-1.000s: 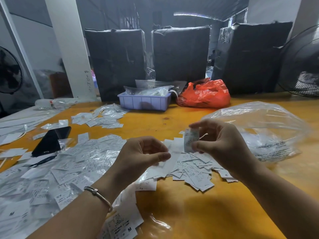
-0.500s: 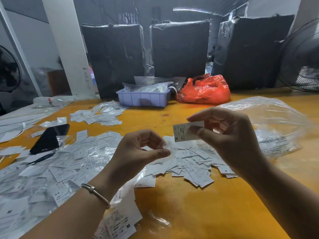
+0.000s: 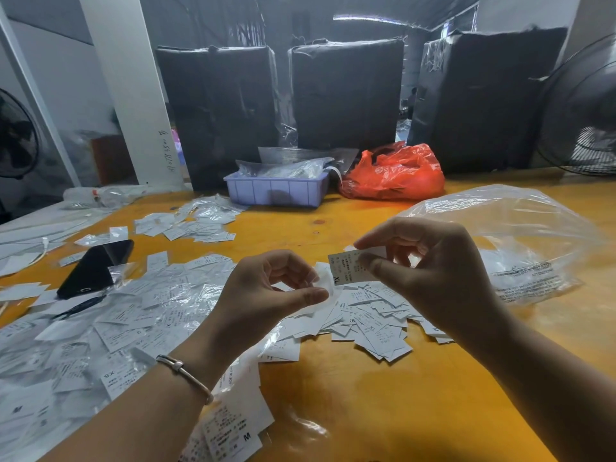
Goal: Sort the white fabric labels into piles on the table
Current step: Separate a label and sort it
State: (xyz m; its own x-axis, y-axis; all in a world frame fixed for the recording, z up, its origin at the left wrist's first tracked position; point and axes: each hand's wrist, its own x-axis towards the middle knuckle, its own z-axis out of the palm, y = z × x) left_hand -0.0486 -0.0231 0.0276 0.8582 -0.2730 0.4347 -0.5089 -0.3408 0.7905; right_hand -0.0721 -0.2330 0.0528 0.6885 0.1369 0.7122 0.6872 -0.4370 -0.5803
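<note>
Right hand [image 3: 443, 278]: raised above the table, thumb and forefinger pinching a white label [image 3: 350, 266] by its right side; other fingers curled behind it.
Held label: printed face toward the camera, "XL" readable at its lower left corner; clear of the table and of the pile below.
Left hand [image 3: 266, 291]: raised beside the right, thumb and forefinger tips pinched on a thin white or clear scrap [image 3: 325, 278]; cannot tell whether this is a label or a sleeve. Metal bangle [image 3: 185, 373] on the wrist.
Hands: near each other, not touching.
Label pile [image 3: 376, 323]: loose heap on the orange table [image 3: 383, 411], directly under both hands.
Left heap [image 3: 110, 325]: broad spread of labels, many in shiny clear sleeves; "SX" and "M" marks readable on some.
Far group [image 3: 190, 223]: smaller cluster of labels toward the back left.
Phone [image 3: 95, 268]: black, lying at the edge of the left heap.
Clear bag [image 3: 520, 235]: large, crumpled, on the table right of the hands.
Bin [image 3: 276, 190]: lilac plastic, at the back, holding clear packets.
Red bag [image 3: 393, 173]: just right of the bin.
</note>
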